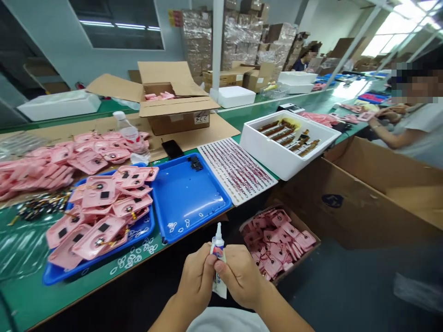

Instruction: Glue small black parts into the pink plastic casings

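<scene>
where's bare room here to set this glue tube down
For the glue tube, most of the right blue tray is bare, between the tray of pink cards and the white parts sheet. Flat cardboard beside the phone is free. Crowded: the pink pile, far left.

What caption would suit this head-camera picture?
Left hand and right hand grip a small white tube near a blue tray of pink packets.

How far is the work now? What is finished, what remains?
Likely done: a floor carton holds many pink packets. In hand: left hand and right hand grip a small glue tube, nozzle up. Apparently left: more heaped in the blue tray and on the bench beside it.
</scene>
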Motion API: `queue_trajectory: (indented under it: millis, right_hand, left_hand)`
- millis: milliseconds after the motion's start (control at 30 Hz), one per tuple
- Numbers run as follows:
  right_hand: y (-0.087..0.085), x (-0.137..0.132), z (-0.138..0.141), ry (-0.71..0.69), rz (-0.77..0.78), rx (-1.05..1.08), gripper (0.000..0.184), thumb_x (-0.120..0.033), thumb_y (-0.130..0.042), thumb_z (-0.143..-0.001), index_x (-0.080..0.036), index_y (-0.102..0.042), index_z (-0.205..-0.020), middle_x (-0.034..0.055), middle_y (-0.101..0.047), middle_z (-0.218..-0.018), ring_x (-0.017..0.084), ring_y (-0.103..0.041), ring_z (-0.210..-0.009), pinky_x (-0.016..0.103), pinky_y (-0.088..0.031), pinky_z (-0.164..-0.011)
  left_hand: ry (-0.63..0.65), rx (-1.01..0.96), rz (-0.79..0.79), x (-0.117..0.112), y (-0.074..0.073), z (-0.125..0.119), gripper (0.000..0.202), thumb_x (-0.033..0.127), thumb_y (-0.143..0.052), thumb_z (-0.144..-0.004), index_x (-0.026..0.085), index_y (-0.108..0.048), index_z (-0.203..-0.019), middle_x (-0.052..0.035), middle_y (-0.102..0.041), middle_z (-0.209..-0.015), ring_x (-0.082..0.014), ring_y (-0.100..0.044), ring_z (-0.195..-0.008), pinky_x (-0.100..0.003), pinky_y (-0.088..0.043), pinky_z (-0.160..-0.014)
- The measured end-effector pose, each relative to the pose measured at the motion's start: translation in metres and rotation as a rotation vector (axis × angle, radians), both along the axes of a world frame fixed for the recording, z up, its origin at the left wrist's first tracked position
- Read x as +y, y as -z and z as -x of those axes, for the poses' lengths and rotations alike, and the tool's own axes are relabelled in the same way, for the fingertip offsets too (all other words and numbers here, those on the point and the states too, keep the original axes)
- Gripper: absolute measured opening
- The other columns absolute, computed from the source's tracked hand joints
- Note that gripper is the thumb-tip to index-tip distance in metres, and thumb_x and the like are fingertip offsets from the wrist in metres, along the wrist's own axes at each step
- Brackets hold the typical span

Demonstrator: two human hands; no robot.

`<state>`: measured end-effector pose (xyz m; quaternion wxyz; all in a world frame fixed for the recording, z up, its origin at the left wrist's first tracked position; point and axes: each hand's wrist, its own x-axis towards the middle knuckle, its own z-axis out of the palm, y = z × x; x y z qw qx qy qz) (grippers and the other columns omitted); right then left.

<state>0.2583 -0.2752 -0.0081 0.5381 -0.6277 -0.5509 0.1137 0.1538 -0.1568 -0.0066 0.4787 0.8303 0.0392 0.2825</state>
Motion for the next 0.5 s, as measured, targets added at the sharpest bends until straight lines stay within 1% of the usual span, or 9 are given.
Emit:
queue_trajectory:
  millis: [67, 133, 200, 233, 300, 367, 400, 433, 500]
  right_hand:
    - [-0.001, -0.009, -0.002, 0.144, 0.062, 0.127, 0.050, -0.054, -0.036, -0.110, -0.023, -0.048, -0.073, -0.0001, -0.054, -0.067, 0.015, -0.047, -0.061, 0.031, -0.032, -0.059]
    - [0.000, -0.018, -0.003, 0.280, 0.103, 0.254, 0.053, -0.063, -0.035, -0.108, -0.021, -0.057, -0.084, 0.0014, -0.060, -0.076, 0.016, -0.055, -0.066, 0.029, -0.040, -0.061]
    - [0.009, -0.025, -0.006, 0.359, 0.117, 0.383, 0.054, -0.067, -0.037, -0.107, -0.021, -0.066, -0.106, 0.0051, -0.071, -0.096, 0.018, -0.067, -0.084, 0.029, -0.051, -0.076]
    - [0.019, -0.028, -0.009, 0.389, 0.124, 0.445, 0.054, -0.068, -0.040, -0.105, -0.022, -0.067, -0.116, 0.0061, -0.074, -0.106, 0.019, -0.071, -0.094, 0.030, -0.054, -0.085]
    - [0.047, -0.037, -0.019, 0.473, 0.157, 0.571, 0.055, -0.070, -0.047, -0.102, -0.024, -0.067, -0.125, 0.0064, -0.076, -0.118, 0.021, -0.073, -0.107, 0.032, -0.056, -0.095]
    - [0.087, -0.050, -0.035, 0.637, 0.240, 0.657, 0.052, -0.065, -0.045, -0.106, -0.020, -0.067, -0.120, 0.0069, -0.079, -0.106, 0.021, -0.075, -0.100, 0.034, -0.058, -0.093]
    - [0.109, -0.059, -0.046, 0.746, 0.302, 0.686, 0.049, -0.059, -0.041, -0.109, -0.018, -0.066, -0.120, 0.0070, -0.078, -0.100, 0.020, -0.075, -0.095, 0.036, -0.059, -0.091]
    - [0.132, -0.069, -0.058, 0.848, 0.382, 0.717, 0.046, -0.053, -0.041, -0.111, -0.015, -0.065, -0.120, 0.0065, -0.077, -0.095, 0.020, -0.075, -0.088, 0.038, -0.061, -0.086]
    - [0.177, -0.093, -0.089, 1.024, 0.558, 0.751, 0.035, -0.046, -0.057, -0.107, -0.015, -0.066, -0.120, 0.0065, -0.074, -0.105, 0.020, -0.073, -0.089, 0.041, -0.062, -0.084]
  left_hand:
    - [0.058, 0.024, -0.075, -0.003, 0.006, -0.012, 0.033, 0.029, -0.036, -0.110, 0.021, -0.053, -0.082, 0.0015, -0.054, -0.068, -0.0115, -0.051, -0.054, -0.023, -0.036, -0.052]
    - [0.122, 0.070, -0.173, -0.008, 0.012, -0.024, 0.032, 0.029, -0.039, -0.108, 0.021, -0.056, -0.081, 0.0004, -0.056, -0.068, -0.0127, -0.054, -0.054, -0.023, -0.038, -0.052]
    - [0.151, 0.155, -0.222, -0.012, 0.018, -0.036, 0.028, 0.029, -0.042, -0.107, 0.021, -0.062, -0.088, -0.0014, -0.063, -0.072, -0.0148, -0.062, -0.060, -0.023, -0.044, -0.055]
    - [0.161, 0.219, -0.223, -0.014, 0.022, -0.042, 0.025, 0.031, -0.044, -0.107, 0.022, -0.065, -0.096, -0.0027, -0.068, -0.079, -0.0165, -0.067, -0.066, -0.024, -0.049, -0.060]
    - [0.163, 0.367, -0.197, -0.015, 0.032, -0.051, 0.024, 0.039, -0.047, -0.106, 0.025, -0.065, -0.113, -0.0048, -0.076, -0.097, -0.0203, -0.075, -0.082, -0.027, -0.058, -0.071]
    - [0.121, 0.507, -0.170, -0.011, 0.047, -0.055, 0.032, 0.050, -0.049, -0.103, 0.027, -0.064, -0.120, -0.0052, -0.078, -0.107, -0.0234, -0.078, -0.093, -0.031, -0.062, -0.077]
    - [0.088, 0.568, -0.159, -0.008, 0.055, -0.054, 0.037, 0.054, -0.048, -0.102, 0.027, -0.064, -0.122, -0.0054, -0.078, -0.109, -0.0247, -0.078, -0.096, -0.033, -0.064, -0.079]
    - [0.053, 0.623, -0.146, -0.004, 0.063, -0.052, 0.041, 0.058, -0.048, -0.101, 0.027, -0.064, -0.123, -0.0057, -0.079, -0.110, -0.0258, -0.078, -0.099, -0.035, -0.065, -0.080]
    - [-0.003, 0.719, -0.118, 0.006, 0.078, -0.044, 0.048, 0.064, -0.047, -0.099, 0.027, -0.065, -0.125, -0.0064, -0.079, -0.113, -0.0273, -0.078, -0.103, -0.038, -0.066, -0.084]
